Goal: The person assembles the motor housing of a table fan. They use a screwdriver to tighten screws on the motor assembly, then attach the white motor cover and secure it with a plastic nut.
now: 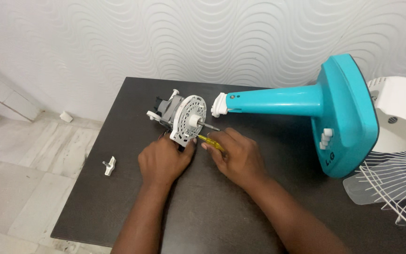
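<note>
Dark table (222,221): fan motor assembly (180,117) with white round mounting plate, near the far-left corner. Left hand (161,161) closed on the plate's lower edge. Right hand (237,155) gripping a yellow-handled screwdriver (209,140), tip at the plate. Teal fan stand (306,106) lying on its side, right. White wire grille (400,188), far right. Small white part (110,165), left edge.
</note>
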